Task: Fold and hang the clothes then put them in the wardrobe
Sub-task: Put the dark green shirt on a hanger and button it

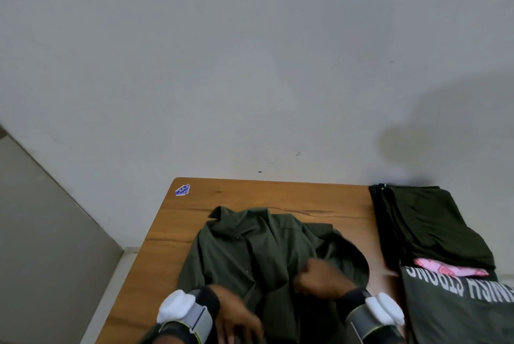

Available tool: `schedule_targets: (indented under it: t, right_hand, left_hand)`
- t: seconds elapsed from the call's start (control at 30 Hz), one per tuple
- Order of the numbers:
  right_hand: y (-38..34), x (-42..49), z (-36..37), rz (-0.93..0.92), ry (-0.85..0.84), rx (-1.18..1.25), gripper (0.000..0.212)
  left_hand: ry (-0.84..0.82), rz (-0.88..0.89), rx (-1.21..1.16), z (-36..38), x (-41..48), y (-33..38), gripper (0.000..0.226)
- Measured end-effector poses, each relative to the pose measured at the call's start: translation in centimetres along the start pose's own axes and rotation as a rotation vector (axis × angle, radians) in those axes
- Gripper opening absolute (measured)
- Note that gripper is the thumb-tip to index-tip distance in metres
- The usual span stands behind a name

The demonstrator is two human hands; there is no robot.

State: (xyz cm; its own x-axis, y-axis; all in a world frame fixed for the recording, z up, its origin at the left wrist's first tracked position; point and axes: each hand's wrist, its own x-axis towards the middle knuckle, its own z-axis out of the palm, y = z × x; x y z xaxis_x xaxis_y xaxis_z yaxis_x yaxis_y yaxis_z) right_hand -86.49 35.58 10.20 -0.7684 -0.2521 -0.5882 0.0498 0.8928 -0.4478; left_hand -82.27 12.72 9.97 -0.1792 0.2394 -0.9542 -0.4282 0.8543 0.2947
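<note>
Gripping a bunch of the green shirt (250, 246) at lower centre with the curled right hand (317, 278), resting the blurred left hand (236, 318), fingers spread, on it, atop the wooden table (278, 196) beside folded clothes (428, 224) at right.

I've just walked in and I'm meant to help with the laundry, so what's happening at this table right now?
A person is working on a dark green shirt spread collar-away on the wooden table. Their right hand grips its fabric near the middle; the left hand rests on its lower part. It isn't folded yet. A stack of folded dark clothes, a pink garment and a lettered T-shirt lie to the right.
</note>
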Motion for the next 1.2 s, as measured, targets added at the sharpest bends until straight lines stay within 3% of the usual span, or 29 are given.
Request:
schedule_targets:
  t: [0.07,0.1,0.13,0.2,0.27,0.3,0.37,0.47,0.53,0.6,0.67,0.83,0.9,0.97,1.03,1.1,1.17,1.2]
  right_hand:
    - [0.3,1.3,-0.3,-0.085,0.465,0.094,0.017]
    - [0.6,2.1,-0.7,-0.107,0.666,0.066,0.012]
    - [1.0,2.9,-1.1,-0.086,0.782,-0.022,0.020]
    - [2.4,4.2,-2.1,0.036,0.718,-0.158,0.050]
    - [4.0,5.4,-2.7,0.137,0.510,-0.163,0.071]
    - [4.8,5.8,-2.8,0.153,0.422,-0.127,0.076]
    - [5.8,6.3,-2.8,0.118,0.314,-0.076,0.074]
    - [6.2,6.3,-3.4,0.053,0.330,-0.028,0.041]
    - [6.5,6.2,-4.0,-0.012,0.410,0.088,0.024]
    - [6.8,6.1,-4.7,-0.099,0.500,0.287,0.022]
    - [6.7,5.6,-5.9,-0.185,0.666,0.428,0.028]
    - [4.3,2.8,-8.3,-0.289,1.381,0.337,0.026]
    - [3.6,2.6,-8.4,-0.243,1.455,0.315,0.038]
    - [4.2,4.1,-7.8,-0.112,1.311,0.251,0.045]
    - [5.5,6.2,-6.8,0.049,0.908,0.177,0.047]
    - [6.0,7.5,-6.0,0.110,0.597,0.179,0.058]
    - [5.5,7.9,-5.4,0.173,0.532,0.184,0.064]
    - [5.1,7.9,-5.1,0.194,0.589,0.181,0.068]
  left_hand:
    - [0.099,0.066,-0.091,-1.5,-1.3,1.0,0.036]
    - [0.321,0.104,-0.072,-2.3,-1.4,1.3,0.042]
    - [0.614,0.124,-0.023,-3.1,-1.4,1.4,0.046]
    - [1.155,0.159,0.023,-4.6,-0.9,1.3,0.040]
    - [1.405,0.173,-0.001,-5.9,-0.1,1.2,0.033]
    - [1.448,0.130,-0.040,-6.5,0.3,1.0,0.050]
    - [1.435,0.069,-0.241,-8.1,1.4,0.7,0.081]
    - [1.260,0.106,-0.628,-10.2,3.7,-0.7,0.099]
    - [1.137,0.141,-0.664,-10.8,4.2,-1.1,0.077]
    - [1.106,0.136,-0.565,-11.3,3.9,-1.1,0.033]
    - [1.195,0.195,-0.590,-12.0,3.4,-0.6,0.020]
    - [1.761,0.657,-0.812,-12.8,0.7,0.7,0.040]
    - [1.908,0.707,-0.719,-12.7,0.0,0.7,0.047]
    - [1.890,0.489,-0.496,-13.1,1.0,-0.3,0.046]
    - [1.608,0.160,-0.330,-13.2,3.2,-2.4,0.046]
    - [1.339,0.018,-0.340,-12.9,4.6,-4.3,0.058]
    - [1.284,0.003,-0.430,-11.9,4.9,-4.5,0.072]
    - [1.349,-0.011,-0.454,-11.2,5.0,-3.9,0.076]
